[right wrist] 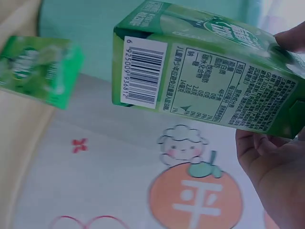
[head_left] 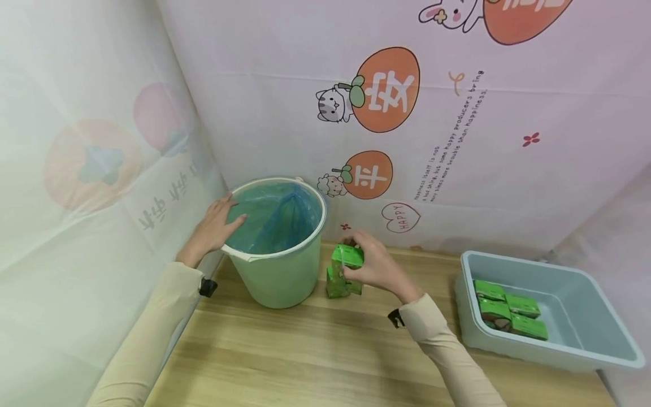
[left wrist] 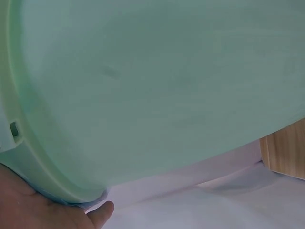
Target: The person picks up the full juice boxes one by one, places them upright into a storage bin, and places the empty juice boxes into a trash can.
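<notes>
My left hand (head_left: 216, 226) rests at the left side of the pale green bucket (head_left: 287, 277), thumb stretched over the opening and fingers lying along the rim. In the left wrist view the bucket wall (left wrist: 157, 86) fills most of the picture, with part of the hand (left wrist: 45, 210) at its rim. Right of the bucket, my right hand (head_left: 376, 265) grips a green drink carton (right wrist: 205, 76) between thumb and fingers. The carton's barcode and printed side face the right wrist camera. Another green carton (head_left: 334, 284) is on the table, partly hidden behind the held one.
A blue bag (head_left: 292, 220) lines the bucket. At the right stands a grey-blue tub (head_left: 574, 305) holding several green cartons (head_left: 529, 327). White printed cloth (head_left: 285, 113) hangs behind and along the left, close to the bucket. The table (head_left: 285, 350) is wood-grained.
</notes>
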